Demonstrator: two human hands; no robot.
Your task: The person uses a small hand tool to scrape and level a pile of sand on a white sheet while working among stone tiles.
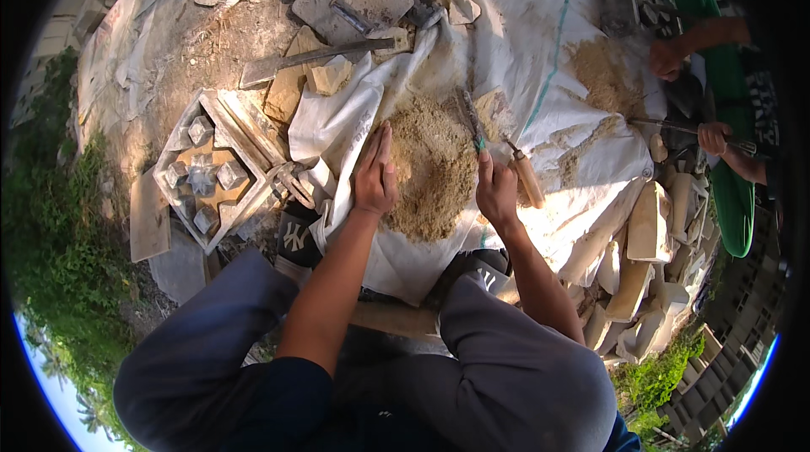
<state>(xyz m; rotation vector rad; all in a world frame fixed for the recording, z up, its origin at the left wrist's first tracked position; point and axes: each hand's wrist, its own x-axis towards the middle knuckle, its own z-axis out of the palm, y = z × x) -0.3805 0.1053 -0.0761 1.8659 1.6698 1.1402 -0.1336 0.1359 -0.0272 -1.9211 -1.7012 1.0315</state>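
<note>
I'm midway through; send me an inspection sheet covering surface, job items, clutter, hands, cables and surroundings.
Surface: rumpled white sheet over dirt.
Job items: sandy heap; slim tool.
Clutter: wooden-handled tool near the right hand; square frame containing blocks; pale offcuts.
Hands: left hand open at the heap's left edge; right grips the slim tool.
Cables: nothing seen.
Surroundings: another person's hand at right; foliage at left.

Sand heap [432,169] on sheet [516,22], between left hand [374,185] and right hand [498,193]; frame [242,217] left of both; probably a handled tool [527,179] just right.
</note>
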